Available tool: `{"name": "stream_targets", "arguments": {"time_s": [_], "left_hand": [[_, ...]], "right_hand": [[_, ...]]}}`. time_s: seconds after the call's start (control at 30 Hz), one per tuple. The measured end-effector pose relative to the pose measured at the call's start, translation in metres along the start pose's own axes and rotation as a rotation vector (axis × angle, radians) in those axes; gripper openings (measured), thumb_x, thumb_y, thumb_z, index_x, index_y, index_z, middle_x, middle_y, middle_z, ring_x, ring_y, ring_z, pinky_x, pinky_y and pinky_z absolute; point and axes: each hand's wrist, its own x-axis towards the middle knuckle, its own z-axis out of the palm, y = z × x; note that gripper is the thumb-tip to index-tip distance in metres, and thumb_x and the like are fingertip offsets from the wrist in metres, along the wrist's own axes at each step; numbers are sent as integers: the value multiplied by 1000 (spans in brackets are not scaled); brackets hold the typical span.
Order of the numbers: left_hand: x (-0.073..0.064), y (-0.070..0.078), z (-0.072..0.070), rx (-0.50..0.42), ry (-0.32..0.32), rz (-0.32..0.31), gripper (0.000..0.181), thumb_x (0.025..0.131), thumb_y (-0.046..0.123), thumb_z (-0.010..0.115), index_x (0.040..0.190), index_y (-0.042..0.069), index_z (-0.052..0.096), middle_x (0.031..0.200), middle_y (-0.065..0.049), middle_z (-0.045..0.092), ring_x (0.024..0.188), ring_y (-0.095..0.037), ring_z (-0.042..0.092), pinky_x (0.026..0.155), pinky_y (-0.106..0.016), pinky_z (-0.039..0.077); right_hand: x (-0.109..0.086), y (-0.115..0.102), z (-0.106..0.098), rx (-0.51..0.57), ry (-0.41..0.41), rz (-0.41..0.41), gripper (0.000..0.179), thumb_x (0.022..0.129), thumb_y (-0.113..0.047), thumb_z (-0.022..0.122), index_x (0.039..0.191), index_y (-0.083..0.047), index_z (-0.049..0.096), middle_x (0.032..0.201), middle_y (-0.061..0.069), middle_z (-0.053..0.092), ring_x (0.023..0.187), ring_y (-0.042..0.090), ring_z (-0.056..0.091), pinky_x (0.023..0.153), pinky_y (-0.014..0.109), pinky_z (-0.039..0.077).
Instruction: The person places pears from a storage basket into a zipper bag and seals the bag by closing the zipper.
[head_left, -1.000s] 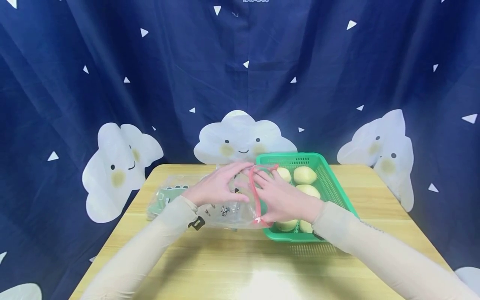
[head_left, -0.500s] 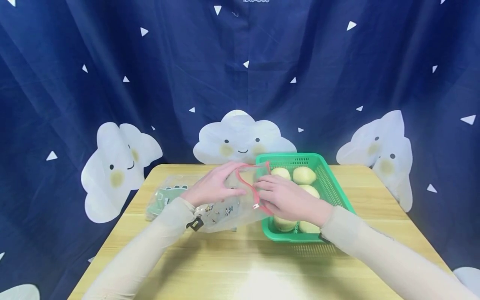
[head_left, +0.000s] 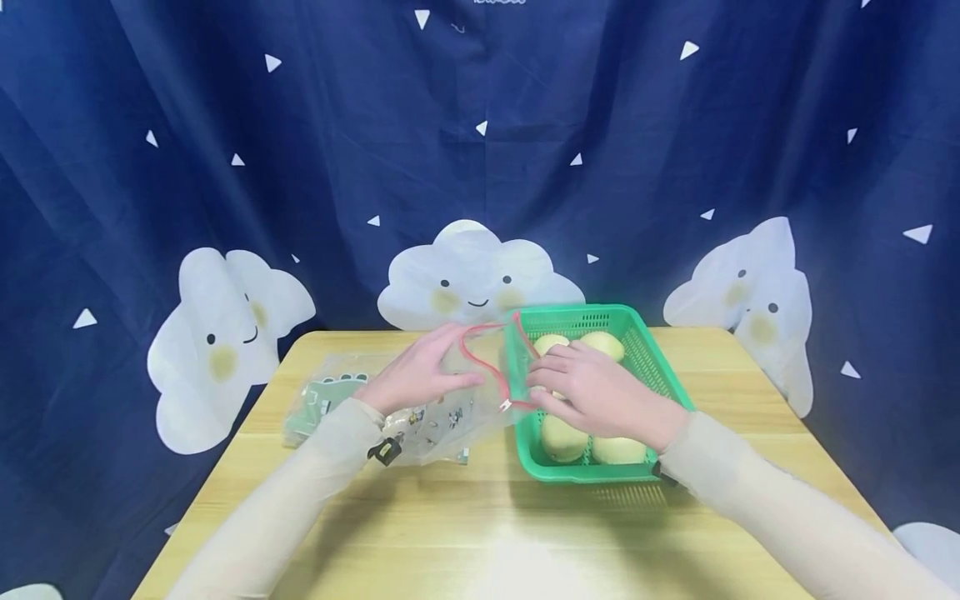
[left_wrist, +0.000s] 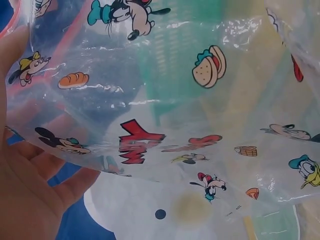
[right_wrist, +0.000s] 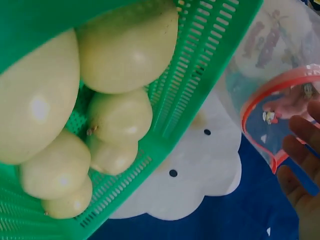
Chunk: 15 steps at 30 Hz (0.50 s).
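Observation:
A clear zip bag point(head_left: 442, 417) with a red zip edge and cartoon prints lies across the middle of the table, its mouth parted towards the basket. My left hand point(head_left: 420, 375) holds the bag near its mouth; in the left wrist view, the thumb point(left_wrist: 15, 62) and the fingers point(left_wrist: 45, 185) are on either side of the plastic. My right hand point(head_left: 600, 392) hovers over the green basket point(head_left: 652, 367) beside the bag's mouth, fingers relaxed and holding nothing. Several pale yellow round fruits point(right_wrist: 122, 52) sit in the basket, partly hidden by that hand in the head view.
Under and left of the bag lies a flat clear package with a green print point(head_left: 326, 404). The wooden table point(head_left: 450, 533) ends at a dark blue curtain point(head_left: 337, 167) with white clouds behind it.
My right hand has drawn back to the right, away from the bag's red edge. The bag's mouth has widened and moved slightly left, with my left hand still on it.

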Motion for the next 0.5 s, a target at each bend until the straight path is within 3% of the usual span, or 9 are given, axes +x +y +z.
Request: {"name": "stream_targets", "arguments": {"time_s": [0.17,0.33,0.5], "left_hand": [[2,-2,1,18,-2,-16,72,87,64,67,150,42,39,147,20,45,133,-6,48,111,-42,42],[3,-3,4,12,-6,-30,73,87,67,65,150,43,39,147,20,45,130,-9,50,110,-43,43],[4,-6,6,31,-16,-60,73,87,68,63,151,47,36,148,23,42,131,-7,48,111,-44,42]], "right_hand": [[-7,17,-14,-28,-70,61,24,103,-30,50,100,-22,72,96,-12,70,94,13,61,83,34,47],[-12,37,-24,-50,-185,175,28,106,-30,44,94,-23,68,90,-10,66,91,15,64,80,40,49],[-10,53,-22,-64,-295,235,24,104,-32,49,93,-23,69,88,-10,65,91,15,66,81,46,51]]}}
